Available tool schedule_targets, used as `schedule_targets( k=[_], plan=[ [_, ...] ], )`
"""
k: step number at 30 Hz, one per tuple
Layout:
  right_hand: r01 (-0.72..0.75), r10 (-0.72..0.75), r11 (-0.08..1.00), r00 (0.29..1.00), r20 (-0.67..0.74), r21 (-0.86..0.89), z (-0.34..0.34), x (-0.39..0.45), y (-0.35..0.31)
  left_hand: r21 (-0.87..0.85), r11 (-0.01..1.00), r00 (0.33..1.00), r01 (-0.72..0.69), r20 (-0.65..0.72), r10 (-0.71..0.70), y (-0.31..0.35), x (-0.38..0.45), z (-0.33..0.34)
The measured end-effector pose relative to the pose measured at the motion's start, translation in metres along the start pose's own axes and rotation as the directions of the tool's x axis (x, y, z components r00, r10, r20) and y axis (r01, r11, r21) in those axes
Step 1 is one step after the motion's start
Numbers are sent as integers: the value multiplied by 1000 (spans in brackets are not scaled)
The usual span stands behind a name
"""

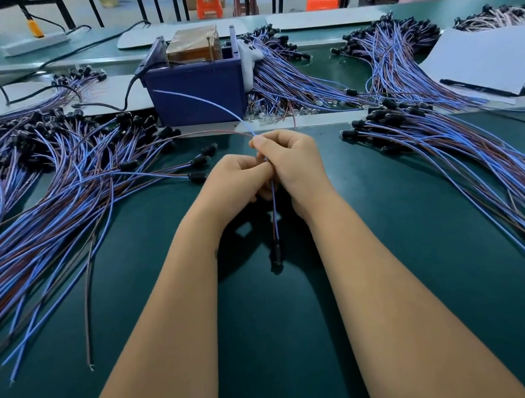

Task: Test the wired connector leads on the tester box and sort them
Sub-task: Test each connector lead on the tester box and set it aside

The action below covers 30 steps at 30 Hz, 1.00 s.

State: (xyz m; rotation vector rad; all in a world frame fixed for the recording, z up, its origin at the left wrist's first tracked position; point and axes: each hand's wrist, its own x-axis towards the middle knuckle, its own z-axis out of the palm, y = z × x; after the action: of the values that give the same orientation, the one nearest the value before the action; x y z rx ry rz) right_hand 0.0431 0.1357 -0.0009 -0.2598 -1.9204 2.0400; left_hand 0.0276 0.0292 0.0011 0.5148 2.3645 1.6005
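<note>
Both hands meet mid-bench: left hand (238, 177) & right hand (289, 159) each pinch one lead (274, 204) (connector end dangling toward the person), blue wire arcing to the tester box (198, 91).

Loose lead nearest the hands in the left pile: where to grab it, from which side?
Pinch the lead by its black connector, coming from the right with the left hand. That end pokes out of the pile onto bare mat; its wires run back under others.
</note>
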Motion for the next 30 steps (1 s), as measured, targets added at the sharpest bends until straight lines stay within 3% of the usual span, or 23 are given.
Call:
schedule_targets(
  k=[3,7,10,19,23,30],
  plan=[
    [-9,11,998,999,-43,58,-2,2,-1,-93,996,1000,-10,-22,8,3,-1,1],
    [36,-38,999,997,-69,-29,-2,3,1,-268,963,966,-10,-251,-60,0,5,0],
    [50,-52,996,998,-23,-78,1,2,2,-330,942,950,-59,-308,-48,-4,7,-4],
    [82,-74,973,996,43,-214,7,-2,3,-349,929,929,-121,-369,-17,-11,10,-7],
    [51,-68,973,995,-67,-225,7,-2,4,-292,949,892,-118,-451,-28,-13,11,-9],
    [45,-61,995,979,-195,-88,5,0,2,-151,986,868,-77,-496,-9,-19,14,-13]
  ],
)
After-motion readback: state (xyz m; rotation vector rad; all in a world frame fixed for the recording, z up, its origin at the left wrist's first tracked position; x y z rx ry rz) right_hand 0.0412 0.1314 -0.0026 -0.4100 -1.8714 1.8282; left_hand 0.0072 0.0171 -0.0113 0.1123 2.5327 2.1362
